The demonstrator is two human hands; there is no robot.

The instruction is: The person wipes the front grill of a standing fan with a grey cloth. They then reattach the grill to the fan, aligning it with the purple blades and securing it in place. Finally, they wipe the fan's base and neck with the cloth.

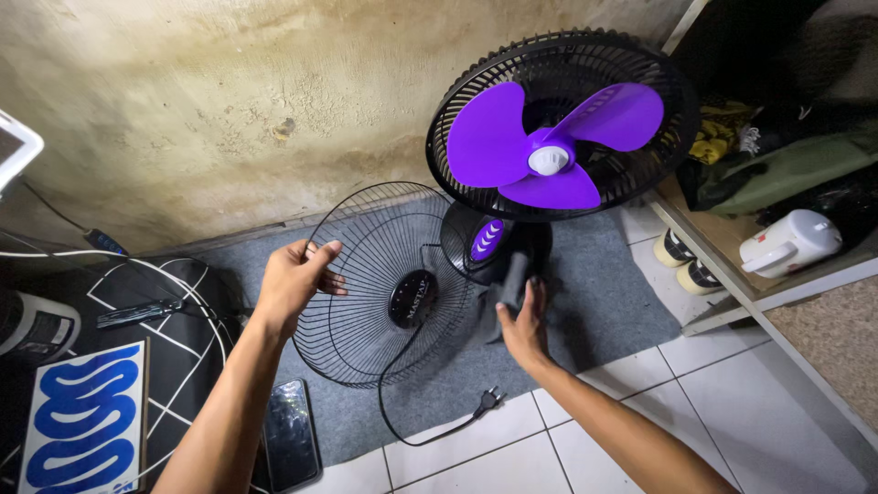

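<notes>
Fan first: the black desk fan with three purple plastic blades [558,137] stands on the grey floor mat [604,293], blades bare, rear cage in place. Its round black wire front guard [393,284] is off, tilted beside it. Left hand [294,279] curls around the guard's upper rim, fingers closed on the wire. Right hand [523,325] lies flat, open, against the fan's base. Black power plug [489,400] lies loose on the mat, unplugged.

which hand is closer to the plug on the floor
Right. The right hand rests on the dark cloth just above the plug; the left hand grips the loose grille's rim, farther left.
</notes>
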